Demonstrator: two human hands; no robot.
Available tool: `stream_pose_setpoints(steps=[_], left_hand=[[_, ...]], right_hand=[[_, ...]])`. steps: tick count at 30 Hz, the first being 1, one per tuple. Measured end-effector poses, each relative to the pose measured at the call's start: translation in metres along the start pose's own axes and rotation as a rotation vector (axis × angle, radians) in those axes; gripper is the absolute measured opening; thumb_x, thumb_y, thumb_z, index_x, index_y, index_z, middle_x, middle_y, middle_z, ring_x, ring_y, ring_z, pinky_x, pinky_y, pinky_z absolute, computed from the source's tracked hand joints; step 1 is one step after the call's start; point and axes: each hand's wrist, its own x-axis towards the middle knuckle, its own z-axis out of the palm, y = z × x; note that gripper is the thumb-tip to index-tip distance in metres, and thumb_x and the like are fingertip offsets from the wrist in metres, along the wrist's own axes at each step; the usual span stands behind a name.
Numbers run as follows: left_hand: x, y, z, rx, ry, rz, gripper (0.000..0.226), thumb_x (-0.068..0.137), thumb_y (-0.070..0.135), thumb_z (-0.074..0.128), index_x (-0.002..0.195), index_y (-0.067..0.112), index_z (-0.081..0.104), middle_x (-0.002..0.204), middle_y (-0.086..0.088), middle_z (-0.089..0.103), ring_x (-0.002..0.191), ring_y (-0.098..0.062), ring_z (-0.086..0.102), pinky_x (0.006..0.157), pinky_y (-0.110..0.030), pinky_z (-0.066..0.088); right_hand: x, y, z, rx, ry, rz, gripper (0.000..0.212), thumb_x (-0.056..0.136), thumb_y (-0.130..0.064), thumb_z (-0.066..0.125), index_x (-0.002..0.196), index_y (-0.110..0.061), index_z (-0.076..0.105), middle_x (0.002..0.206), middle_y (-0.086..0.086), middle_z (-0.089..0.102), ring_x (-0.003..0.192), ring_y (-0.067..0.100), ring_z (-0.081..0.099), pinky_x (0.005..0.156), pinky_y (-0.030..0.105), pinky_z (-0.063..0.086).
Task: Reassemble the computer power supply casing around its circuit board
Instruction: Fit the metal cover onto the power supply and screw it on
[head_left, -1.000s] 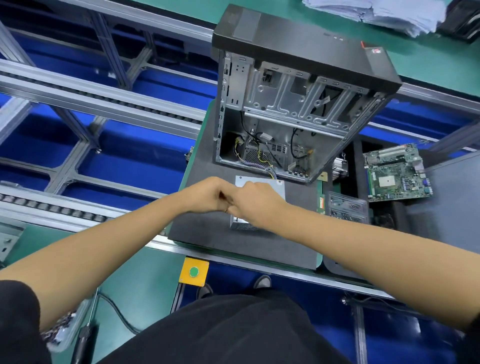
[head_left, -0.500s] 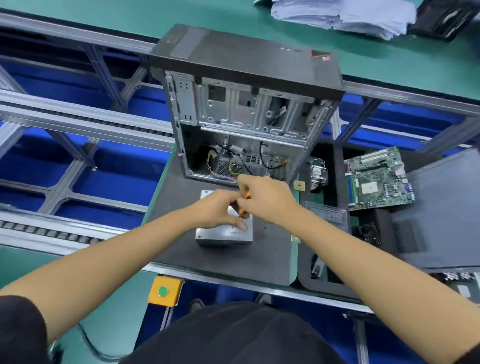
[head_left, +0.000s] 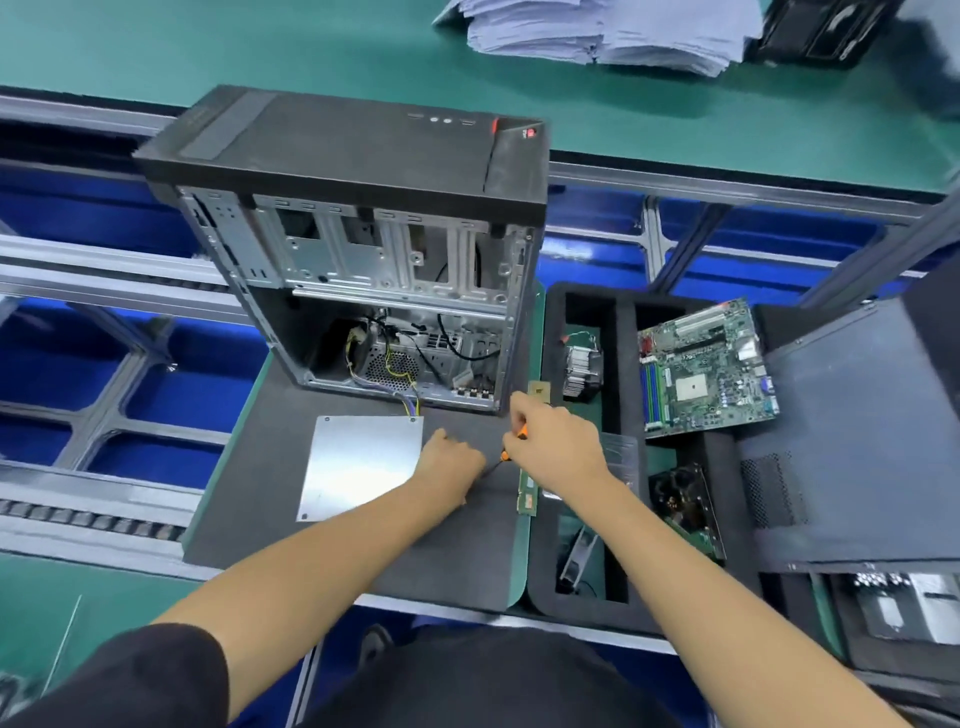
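- The power supply casing (head_left: 361, 465) looks rigid, weighty, slick sheet metal; best gripped by its side edges.
- Right hand (head_left: 558, 441) holds an orange screwdriver (head_left: 511, 441).
- Left hand (head_left: 452, 460) seems curled, its contents hidden.

Lighting: bright, even, overhead. Glare patch on silver power supply lid (head_left: 363, 465). Shadows soft. Wide-angle bending at edges; slight motion blur.

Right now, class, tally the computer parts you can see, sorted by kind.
Tower case: 1
Power supply: 1
Motherboard: 1
Heatsink: 1
Side panel: 1
Total: 5
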Motion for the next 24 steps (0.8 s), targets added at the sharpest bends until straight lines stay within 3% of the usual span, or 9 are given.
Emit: stream_pose_setpoints(steps=[8,12,15,19,21,24], left_hand=[[0.019,0.001,0.014,-0.048,-0.035,0.064,0.022,0.093,0.01,0.062,0.112,0.022,0.063,0.115,0.001,0.071,0.115,-0.023,0.063,0.099,-0.037,0.04],[0.01,-0.006,0.012,-0.381,0.115,0.016,0.012,0.097,0.024,0.062,0.109,0.022,0.062,0.111,-0.001,0.066,0.106,-0.025,0.063,0.093,-0.035,0.04],[-0.01,-0.018,0.013,-0.622,0.264,0.0,0.014,0.096,0.03,0.065,0.103,0.018,0.065,0.102,-0.003,0.061,0.096,-0.026,0.062,0.084,-0.034,0.043],[-0.038,-0.034,0.02,-0.993,0.364,-0.046,0.015,0.09,0.021,0.073,0.084,0.023,0.06,0.084,0.006,0.066,0.075,-0.017,0.062,0.074,-0.033,0.05],[-0.05,-0.04,0.024,-1.2,0.379,-0.082,0.021,0.088,0.011,0.076,0.081,0.021,0.059,0.076,0.002,0.07,0.068,-0.019,0.065,0.071,-0.033,0.054],[-0.064,-0.046,0.033,-1.352,0.438,-0.101,0.022,0.086,0.007,0.079,0.08,0.019,0.061,0.073,-0.002,0.07,0.063,-0.014,0.066,0.066,-0.022,0.052]], right_hand=[[0.0,0.014,0.004,0.071,-0.033,0.038,0.015,0.078,-0.034,0.048,0.078,-0.028,0.034,0.062,-0.005,0.055,0.06,0.017,0.05,0.051,0.03,0.031],[-0.001,0.014,-0.005,0.091,0.002,0.051,0.015,0.08,-0.034,0.052,0.081,-0.027,0.039,0.064,-0.006,0.056,0.066,0.02,0.053,0.052,0.031,0.029],[-0.003,0.008,-0.019,0.163,0.067,0.046,0.014,0.078,-0.035,0.055,0.081,-0.028,0.042,0.065,-0.008,0.057,0.066,0.015,0.053,0.055,0.03,0.037],[-0.007,-0.006,-0.033,0.216,0.083,-0.006,0.014,0.074,-0.038,0.055,0.082,-0.031,0.045,0.069,-0.009,0.059,0.066,0.013,0.053,0.058,0.029,0.039],[-0.009,-0.016,-0.035,0.201,0.077,-0.046,0.012,0.076,-0.036,0.053,0.083,-0.031,0.045,0.07,-0.009,0.059,0.066,0.014,0.053,0.059,0.03,0.041],[-0.009,-0.031,-0.037,0.173,0.098,-0.085,0.011,0.078,-0.033,0.053,0.083,-0.03,0.044,0.066,-0.008,0.058,0.064,0.014,0.053,0.06,0.031,0.042]])
